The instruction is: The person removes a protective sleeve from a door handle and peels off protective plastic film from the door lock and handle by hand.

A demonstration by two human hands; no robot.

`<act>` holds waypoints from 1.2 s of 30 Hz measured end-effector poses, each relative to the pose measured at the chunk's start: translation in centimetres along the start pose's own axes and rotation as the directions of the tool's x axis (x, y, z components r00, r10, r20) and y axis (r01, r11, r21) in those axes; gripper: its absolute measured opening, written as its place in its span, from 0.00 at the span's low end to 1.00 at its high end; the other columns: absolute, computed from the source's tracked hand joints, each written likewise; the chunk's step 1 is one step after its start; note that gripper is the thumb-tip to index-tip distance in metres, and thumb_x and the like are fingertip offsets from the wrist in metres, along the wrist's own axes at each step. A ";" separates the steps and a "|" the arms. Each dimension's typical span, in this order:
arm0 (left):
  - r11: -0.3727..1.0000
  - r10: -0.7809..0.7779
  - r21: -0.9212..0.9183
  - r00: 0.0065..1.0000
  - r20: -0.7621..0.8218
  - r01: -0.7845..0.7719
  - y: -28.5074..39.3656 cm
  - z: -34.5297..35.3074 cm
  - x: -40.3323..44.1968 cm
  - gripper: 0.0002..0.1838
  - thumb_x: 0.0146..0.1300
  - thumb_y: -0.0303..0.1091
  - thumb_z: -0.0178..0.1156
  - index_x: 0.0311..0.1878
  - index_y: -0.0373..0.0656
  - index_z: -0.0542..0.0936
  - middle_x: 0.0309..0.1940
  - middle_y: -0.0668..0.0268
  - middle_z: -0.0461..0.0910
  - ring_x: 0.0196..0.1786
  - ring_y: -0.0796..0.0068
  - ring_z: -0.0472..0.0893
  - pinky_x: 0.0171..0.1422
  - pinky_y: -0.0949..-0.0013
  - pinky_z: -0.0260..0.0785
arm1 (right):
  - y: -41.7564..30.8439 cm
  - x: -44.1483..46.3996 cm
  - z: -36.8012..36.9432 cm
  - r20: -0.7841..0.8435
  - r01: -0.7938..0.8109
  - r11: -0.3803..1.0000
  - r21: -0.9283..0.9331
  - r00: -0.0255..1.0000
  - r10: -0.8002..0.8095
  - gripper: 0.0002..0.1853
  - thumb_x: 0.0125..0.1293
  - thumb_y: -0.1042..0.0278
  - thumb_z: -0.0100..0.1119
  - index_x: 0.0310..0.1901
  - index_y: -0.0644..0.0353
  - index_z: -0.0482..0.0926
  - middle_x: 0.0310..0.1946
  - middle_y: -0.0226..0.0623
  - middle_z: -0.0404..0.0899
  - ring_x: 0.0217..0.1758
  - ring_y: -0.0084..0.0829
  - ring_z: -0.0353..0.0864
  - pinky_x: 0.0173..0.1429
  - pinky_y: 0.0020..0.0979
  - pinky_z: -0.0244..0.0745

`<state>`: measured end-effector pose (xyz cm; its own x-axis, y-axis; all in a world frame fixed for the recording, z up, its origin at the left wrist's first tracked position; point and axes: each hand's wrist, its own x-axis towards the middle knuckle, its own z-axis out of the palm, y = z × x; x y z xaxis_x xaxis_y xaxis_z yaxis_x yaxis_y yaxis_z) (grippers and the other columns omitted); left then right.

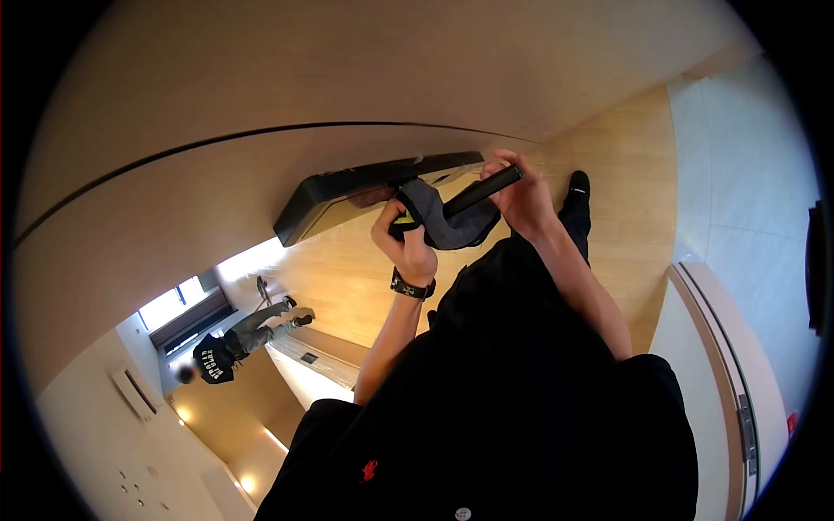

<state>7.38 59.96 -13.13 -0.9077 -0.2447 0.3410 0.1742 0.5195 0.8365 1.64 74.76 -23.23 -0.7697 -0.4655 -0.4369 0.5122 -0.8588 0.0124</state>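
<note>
My left hand [407,245], with a dark band at its wrist, is closed on a dark grey cloth [447,227]. A small yellow-green patch shows between the cloth and my fingers. The cloth hangs around the inner part of a black bar handle [486,189]. That handle sticks out from a long black panel [334,193] with a glossy face, mounted on a beige door-like surface. Beside the handle's free end is my right hand [528,201], its fingers apart and slightly curved behind the bar. Part of its fingers is hidden there.
The beige surface [391,69] with a dark seam runs across the top. A white-edged door [717,373] with a hinge stands at the right. Light wood floor [630,165] lies below my feet. Another person [230,347] stands farther off at the left.
</note>
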 end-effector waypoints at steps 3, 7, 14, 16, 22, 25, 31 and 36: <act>0.982 -0.008 -0.187 0.984 -0.179 -0.026 0.9 1.3 0.7 0.07 0.57 0.24 0.50 0.37 0.30 0.71 0.29 0.63 0.72 0.32 0.79 0.67 0.40 0.75 0.62 | 0.7 1.5 -1.6 0.116 -0.021 0.997 -0.070 0.993 0.029 0.10 0.67 0.64 0.52 0.46 0.57 0.73 0.38 0.35 0.79 0.40 0.23 0.78 0.37 0.24 0.74; 0.978 -0.037 -0.210 0.993 -0.111 0.013 1.4 1.2 0.9 0.07 0.55 0.23 0.49 0.35 0.28 0.72 0.29 0.63 0.73 0.32 0.78 0.68 0.40 0.75 0.63 | 0.6 0.4 2.0 0.115 0.154 0.314 -0.937 0.983 -0.140 0.14 0.60 0.57 0.63 0.31 0.61 0.78 0.19 0.30 0.75 0.24 0.17 0.71 0.28 0.24 0.66; 0.978 -0.023 -0.208 0.985 -0.170 -0.013 0.7 1.3 0.4 0.11 0.54 0.22 0.48 0.39 0.25 0.73 0.32 0.58 0.77 0.34 0.73 0.73 0.45 0.72 0.67 | 1.5 1.3 1.7 0.304 0.334 0.080 -0.939 0.917 -0.259 0.18 0.63 0.55 0.59 0.31 0.64 0.79 0.18 0.39 0.71 0.22 0.27 0.66 0.30 0.29 0.65; 0.977 -0.019 -0.211 0.990 -0.140 -0.011 0.3 0.9 0.3 0.13 0.54 0.22 0.48 0.41 0.25 0.72 0.34 0.56 0.77 0.36 0.73 0.73 0.47 0.71 0.67 | 1.9 1.6 1.1 0.302 0.334 0.069 -0.940 0.908 -0.290 0.18 0.64 0.54 0.57 0.31 0.64 0.79 0.18 0.40 0.71 0.23 0.29 0.67 0.32 0.29 0.66; 0.991 0.111 -0.061 0.990 -0.083 -0.117 -1.3 -0.1 -0.4 0.15 0.56 0.22 0.48 0.48 0.29 0.67 0.44 0.53 0.73 0.43 0.70 0.73 0.55 0.69 0.64 | 2.2 2.1 -2.7 0.211 0.215 -0.038 -0.976 0.884 -0.416 0.11 0.58 0.60 0.55 0.26 0.58 0.79 0.26 0.44 0.80 0.34 0.50 0.78 0.36 0.42 0.73; 0.977 0.179 0.123 0.984 -0.013 -0.176 -2.2 -1.3 -0.5 0.15 0.58 0.22 0.47 0.49 0.30 0.66 0.46 0.54 0.71 0.46 0.69 0.72 0.58 0.68 0.62 | 0.1 1.1 -6.5 0.002 0.007 0.014 -1.000 0.949 -0.316 0.12 0.57 0.60 0.51 0.27 0.58 0.79 0.23 0.43 0.79 0.31 0.43 0.79 0.37 0.37 0.73; 0.924 0.268 0.280 0.963 0.010 -0.260 -3.9 -2.2 -0.6 0.17 0.57 0.23 0.45 0.51 0.30 0.65 0.48 0.53 0.70 0.49 0.67 0.73 0.61 0.65 0.62 | 1.5 0.2 -8.4 0.125 0.236 0.162 -0.958 0.855 -0.503 0.08 0.57 0.70 0.51 0.33 0.60 0.80 0.24 0.40 0.79 0.29 0.34 0.80 0.37 0.33 0.74; 0.998 0.059 -0.018 0.996 0.072 -0.058 -4.4 -2.9 -0.1 0.18 0.57 0.23 0.44 0.51 0.29 0.65 0.48 0.53 0.70 0.49 0.68 0.73 0.61 0.65 0.62 | 1.2 -0.1 -7.1 0.106 0.329 0.409 -0.851 0.871 -0.480 0.07 0.58 0.74 0.50 0.35 0.64 0.77 0.21 0.33 0.76 0.26 0.23 0.76 0.32 0.25 0.69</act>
<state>7.84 55.37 -15.64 -0.9210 -0.1538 0.3580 0.2333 0.5183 0.8228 5.00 75.31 -29.59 -0.9565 -0.0157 -0.2912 0.2805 -0.3219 -0.9042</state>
